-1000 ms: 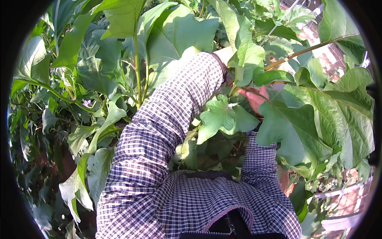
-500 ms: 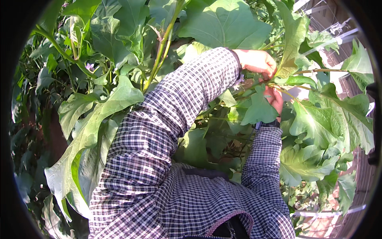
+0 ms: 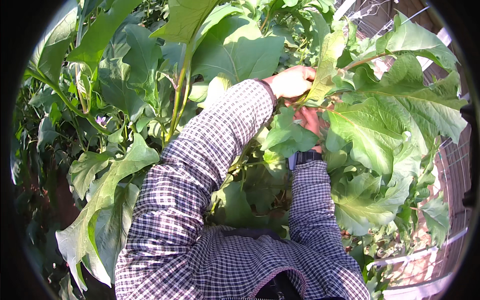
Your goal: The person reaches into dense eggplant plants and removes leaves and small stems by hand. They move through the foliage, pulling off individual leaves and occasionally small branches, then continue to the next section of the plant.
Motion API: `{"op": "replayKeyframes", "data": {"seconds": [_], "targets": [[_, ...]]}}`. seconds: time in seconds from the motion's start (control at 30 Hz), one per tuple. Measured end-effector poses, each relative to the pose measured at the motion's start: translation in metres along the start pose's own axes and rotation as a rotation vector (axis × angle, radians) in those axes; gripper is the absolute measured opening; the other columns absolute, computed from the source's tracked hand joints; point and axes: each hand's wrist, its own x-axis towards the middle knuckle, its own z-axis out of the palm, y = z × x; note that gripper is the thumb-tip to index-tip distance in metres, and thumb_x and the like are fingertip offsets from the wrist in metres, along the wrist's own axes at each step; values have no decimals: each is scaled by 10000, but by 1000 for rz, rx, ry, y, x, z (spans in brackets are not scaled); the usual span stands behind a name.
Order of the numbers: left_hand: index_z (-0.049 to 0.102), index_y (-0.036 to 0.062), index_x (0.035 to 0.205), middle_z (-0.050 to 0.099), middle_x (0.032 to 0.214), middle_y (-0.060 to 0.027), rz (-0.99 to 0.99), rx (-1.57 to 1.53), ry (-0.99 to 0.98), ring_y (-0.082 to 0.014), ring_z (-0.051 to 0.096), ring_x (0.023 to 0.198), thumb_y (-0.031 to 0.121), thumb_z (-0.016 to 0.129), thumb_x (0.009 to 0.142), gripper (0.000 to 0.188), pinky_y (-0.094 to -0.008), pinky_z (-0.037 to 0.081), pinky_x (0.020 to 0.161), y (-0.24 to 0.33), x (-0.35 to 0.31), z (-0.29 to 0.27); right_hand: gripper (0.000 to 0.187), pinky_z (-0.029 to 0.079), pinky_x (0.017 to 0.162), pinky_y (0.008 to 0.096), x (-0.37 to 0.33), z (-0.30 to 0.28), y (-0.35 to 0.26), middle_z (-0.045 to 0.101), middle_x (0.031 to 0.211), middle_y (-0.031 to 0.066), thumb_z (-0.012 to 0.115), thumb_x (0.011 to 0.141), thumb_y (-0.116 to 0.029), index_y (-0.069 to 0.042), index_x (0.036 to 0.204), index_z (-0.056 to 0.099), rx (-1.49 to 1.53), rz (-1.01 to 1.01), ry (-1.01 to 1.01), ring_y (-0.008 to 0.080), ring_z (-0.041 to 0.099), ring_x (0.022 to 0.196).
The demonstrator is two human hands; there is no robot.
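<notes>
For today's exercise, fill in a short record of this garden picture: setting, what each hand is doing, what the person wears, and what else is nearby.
Setting: among tall plants with broad lobed green leaves, in sunlight
Left hand: reaching into the foliage, closed around a stem at a leaf base
Right hand: just below the left, partly hidden by leaves; grip cannot be told
Clothing: checked shirt sleeve; dark watch on the right wrist
Nearby: small purple flower at left; wire fence at right

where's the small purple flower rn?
Head view, left side: the purple flower sits low among the leaves, left of the tall green stalk and the left sleeve, far from both hands.
</notes>
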Motion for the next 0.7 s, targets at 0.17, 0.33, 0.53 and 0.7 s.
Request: {"op": "replayKeyframes", "data": {"seconds": [0.17, 0.33, 0.53, 0.7], "targets": [[585, 77, 1211, 666, 795, -47, -190, -366, 15, -135, 570, 494, 58, 490, 930, 297, -286, 445, 385, 4, 6, -11, 394, 500, 950, 397, 12, 4, 14, 594, 1234, 154, 527, 944, -89, 5, 1320, 457, 3, 82, -136, 305, 598, 1143], [637, 46, 1075, 673, 957, -51, 101, -801, 149, -154, 638, 817, 120, 556, 938, 175, -309, 528, 714, -1, -18, -12, 354, 498, 941, 353, 33, -20, 27, 589, 1252, 155, 480, 973, -104, 10, 1308, 469, -131, 169, -309, 258, 582, 1160], [615, 9, 1148, 664, 1057, -81, 185, -939, 227, -179, 650, 881, 82, 569, 927, 237, -327, 538, 786, 5, -43, -19, 299, 479, 975, 336, 59, -40, 70, 604, 1220, 109, 547, 972, -191, -44, 1231, 562, -42, 141, -343, 219, 593, 1124], [599, -10, 1128, 662, 1004, -91, 264, -1065, 355, -194, 653, 880, 71, 555, 915, 231, -339, 542, 791, 4, -44, -11, 293, 484, 967, 342, 16, -34, 44, 604, 1212, 109, 546, 969, -189, -41, 1220, 567, -208, 138, -344, 234, 599, 1109]]}}
